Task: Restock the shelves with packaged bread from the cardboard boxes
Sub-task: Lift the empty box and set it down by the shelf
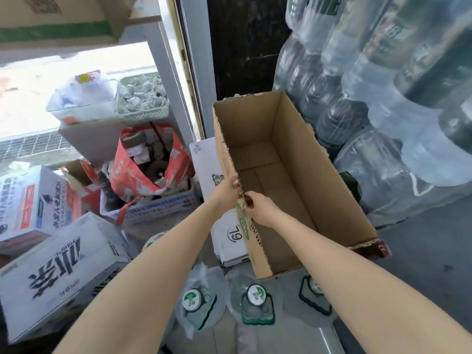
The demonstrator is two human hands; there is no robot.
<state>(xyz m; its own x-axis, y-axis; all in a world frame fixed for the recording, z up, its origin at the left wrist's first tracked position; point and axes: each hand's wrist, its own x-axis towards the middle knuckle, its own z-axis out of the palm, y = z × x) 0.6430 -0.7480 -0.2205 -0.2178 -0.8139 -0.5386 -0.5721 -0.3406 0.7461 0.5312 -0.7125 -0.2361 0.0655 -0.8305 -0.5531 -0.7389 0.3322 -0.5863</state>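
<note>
at far left, printed white cartons [53, 272] lie stacked and tilted on the floor, with a clear tub [84, 98] and a green mesh basket [144, 100] sitting on a low stand behind them and a red bag [150, 164] stuffed into a crate just below. in the middle of the frame, the person's left hand [228, 186] is curled over the serrated top edge of the near-left wall of an open cardboard box [293, 180], gripping it from outside; just beside it, nearly touching, the right hand [258, 209] pinches the same edge a little nearer the camera. the box stands on the floor between a flat white carton [229, 238] on its left and shrink-wrapped packs of bottled water [370, 98] piled high on its right. it is plain brown corrugated card with green print on the outer wall, its top flaps torn away to ragged edges, and its bare floor shows: no packaged bread is visible inside, nor anywhere else in view. judging by that, this box appears emptied and the hands seem set to shift or break it down; no shelf being stocked is in view, so what remains of the restocking cannot be told. capped water jugs [256, 302] sit near the camera below the box.
</note>
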